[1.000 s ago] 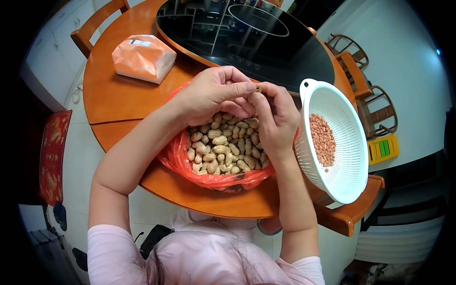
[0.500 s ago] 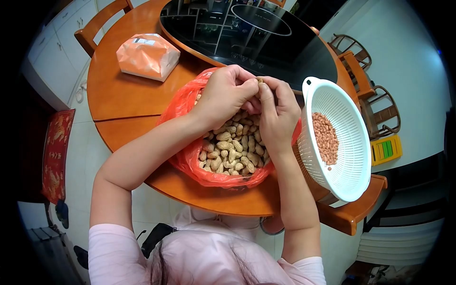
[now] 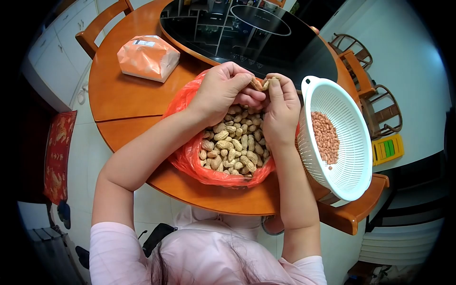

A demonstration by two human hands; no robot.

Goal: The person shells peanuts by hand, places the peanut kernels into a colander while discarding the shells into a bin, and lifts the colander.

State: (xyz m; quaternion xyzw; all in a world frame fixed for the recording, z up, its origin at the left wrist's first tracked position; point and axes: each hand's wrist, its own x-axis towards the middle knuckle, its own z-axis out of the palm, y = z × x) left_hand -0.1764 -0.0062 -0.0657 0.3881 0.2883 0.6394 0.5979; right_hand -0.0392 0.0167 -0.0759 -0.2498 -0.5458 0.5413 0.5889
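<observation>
Between my hands, above the far side of a red plastic bag, is a peanut with its shell split open. My left hand pinches one end of it between thumb and fingers. The other end is pinched by my right hand. Below them the bag stands wide, full of unshelled peanuts, partly covered by my hands. To the right, a white colander leans at a tilt, with shelled reddish peanuts gathered on its inner left side.
The round wooden table carries an orange tissue pack at the left and a black glass turntable at the back. A wooden chair stands under the colander's side. A yellow-green plastic object lies beyond it.
My hands have drawn slightly apart, and the peanut shell that was hidden in my fingertips now shows opened between them. The bag and colander stay essentially in place.
</observation>
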